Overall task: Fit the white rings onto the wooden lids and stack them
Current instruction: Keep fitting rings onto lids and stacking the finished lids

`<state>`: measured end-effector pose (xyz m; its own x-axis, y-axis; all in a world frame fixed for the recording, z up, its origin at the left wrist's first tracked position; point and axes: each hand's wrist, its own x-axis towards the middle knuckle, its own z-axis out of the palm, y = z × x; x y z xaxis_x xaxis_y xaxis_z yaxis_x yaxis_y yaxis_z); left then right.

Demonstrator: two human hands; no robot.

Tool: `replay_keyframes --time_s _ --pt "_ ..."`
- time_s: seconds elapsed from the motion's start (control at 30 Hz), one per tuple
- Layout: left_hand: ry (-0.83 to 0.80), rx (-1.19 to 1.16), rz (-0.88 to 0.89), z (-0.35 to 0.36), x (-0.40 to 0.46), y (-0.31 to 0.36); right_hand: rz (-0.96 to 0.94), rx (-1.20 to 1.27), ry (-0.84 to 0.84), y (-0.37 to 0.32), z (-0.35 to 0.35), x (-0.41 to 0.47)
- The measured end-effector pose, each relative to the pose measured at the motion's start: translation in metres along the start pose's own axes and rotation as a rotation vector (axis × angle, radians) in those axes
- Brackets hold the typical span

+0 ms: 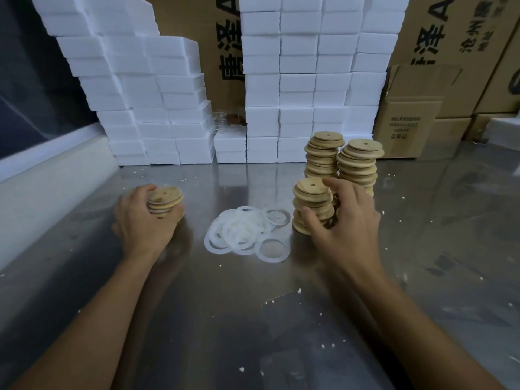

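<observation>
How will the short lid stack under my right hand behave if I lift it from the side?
The short lid stack looks unevenly stacked, lids offset, so it will likely shear or spill unless gripped top and bottom. The right hand spans only its side. The steel table looks smooth, so a nudge probably slides it toward the white rings.

Steel tabletop (253, 319); stacked white foam blocks (298, 88); printed cardboard boxes (410, 125) behind
</observation>
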<state>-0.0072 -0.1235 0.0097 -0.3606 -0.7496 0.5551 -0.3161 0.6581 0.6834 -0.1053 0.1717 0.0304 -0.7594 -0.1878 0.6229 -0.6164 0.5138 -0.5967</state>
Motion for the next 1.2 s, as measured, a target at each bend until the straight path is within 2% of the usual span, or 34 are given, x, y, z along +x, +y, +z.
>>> replay_keyframes --time_s 0.1,0.17,0.27,0.33,0.43,0.53,0.77,0.87,1.0,1.1,1.2 --pt "0.124 0.088 0.264 -0.003 -0.013 0.011 0.090 -0.093 -0.096 0.008 -0.004 0.002" --pt "0.136 0.086 0.458 -0.004 -0.026 0.023 0.154 -0.154 -0.158 0.012 -0.005 0.002" --pt "-0.095 0.007 0.648 0.001 -0.045 0.046 0.223 -0.240 -0.230 0.016 -0.003 0.002" --pt "-0.291 -0.014 0.694 0.005 -0.059 0.060 0.220 -0.298 -0.228 0.019 -0.003 0.002" --pt "-0.494 -0.007 0.757 0.012 -0.074 0.068 0.247 -0.312 -0.186 0.025 -0.003 0.004" --pt "-0.622 0.035 0.775 0.015 -0.078 0.070 0.259 -0.325 -0.141 0.028 -0.003 0.005" --pt "-0.755 0.050 0.742 0.009 -0.078 0.080 0.314 -0.304 -0.086 0.029 -0.005 0.007" --pt "-0.796 0.074 0.736 0.008 -0.081 0.085 0.308 -0.163 0.002 0.022 -0.008 0.009" --pt "-0.775 0.144 0.785 0.011 -0.085 0.090 0.145 0.124 0.170 0.005 -0.012 0.010" --pt "-0.748 0.167 0.775 0.014 -0.091 0.090 0.155 0.322 0.178 -0.007 -0.010 0.008" --pt "-0.691 -0.016 0.612 0.014 -0.092 0.091 0.116 0.415 0.113 -0.011 -0.005 0.005"
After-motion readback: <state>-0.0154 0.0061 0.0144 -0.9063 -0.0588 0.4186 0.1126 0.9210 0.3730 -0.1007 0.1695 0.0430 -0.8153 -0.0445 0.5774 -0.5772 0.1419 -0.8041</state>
